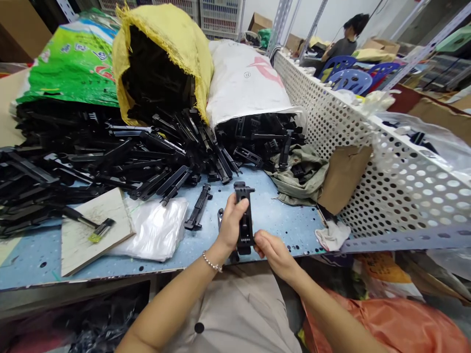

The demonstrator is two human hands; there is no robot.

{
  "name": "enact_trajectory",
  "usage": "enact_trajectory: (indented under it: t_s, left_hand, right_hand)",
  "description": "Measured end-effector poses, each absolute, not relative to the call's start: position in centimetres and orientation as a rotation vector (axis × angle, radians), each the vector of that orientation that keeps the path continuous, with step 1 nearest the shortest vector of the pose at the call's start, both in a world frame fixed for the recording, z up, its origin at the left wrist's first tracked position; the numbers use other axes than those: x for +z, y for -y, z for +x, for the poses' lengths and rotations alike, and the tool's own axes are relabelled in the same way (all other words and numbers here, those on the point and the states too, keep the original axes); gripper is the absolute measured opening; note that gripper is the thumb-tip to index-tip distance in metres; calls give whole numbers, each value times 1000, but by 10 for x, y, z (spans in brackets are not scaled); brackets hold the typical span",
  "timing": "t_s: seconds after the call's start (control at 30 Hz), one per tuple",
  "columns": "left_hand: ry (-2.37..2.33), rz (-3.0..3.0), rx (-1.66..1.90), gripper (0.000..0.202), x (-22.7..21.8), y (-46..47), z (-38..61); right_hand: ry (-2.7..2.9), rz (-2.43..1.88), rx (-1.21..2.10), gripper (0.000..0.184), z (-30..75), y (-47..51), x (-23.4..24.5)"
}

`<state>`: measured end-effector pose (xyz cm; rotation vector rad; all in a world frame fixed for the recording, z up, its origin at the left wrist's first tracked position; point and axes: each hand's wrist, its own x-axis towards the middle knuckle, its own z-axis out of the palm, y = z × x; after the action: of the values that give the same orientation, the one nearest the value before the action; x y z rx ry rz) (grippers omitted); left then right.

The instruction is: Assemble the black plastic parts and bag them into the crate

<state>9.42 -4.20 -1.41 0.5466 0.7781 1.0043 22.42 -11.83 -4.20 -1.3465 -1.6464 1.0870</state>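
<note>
Black bracket [246, 238], light and stiff I judge, is best taken mid-length, where left hand [231, 223] grips it near the bench's front edge [187, 262], right hand [273, 249] pinching its lower end.

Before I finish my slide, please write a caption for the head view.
Left hand gripping a black bracket, right hand at its lower end, near piled black parts.

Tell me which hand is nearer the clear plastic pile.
Left. The left hand grips a black part to the right of the clear plastic pile; the right hand is farther right, at the part's near end.
</note>
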Motion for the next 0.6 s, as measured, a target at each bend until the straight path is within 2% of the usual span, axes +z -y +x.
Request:
enact_trajectory:
  t_s: [0.1,0.2,0.3,0.47,0.6]
  left_hand:
    - [-646,244,771,34,-15,39,96]
    - [-620,105,538,35,-16,44,94]
    - [-644,97,465,36,-14,50,90]
    - [-662,120,651,30,-7,51,86]
    - [-662,103,422,31,-9,53,89]
  right_hand:
    - [2081,-1199,535,24,236,116,-14]
    - [2421,-1001,187,25,243,111,4]
    - [2603,-909,77,23,244,108,9]
    - [2618,-845,-84,20,239,106,14]
    - [2722,-800,-113,18,236,103,28]
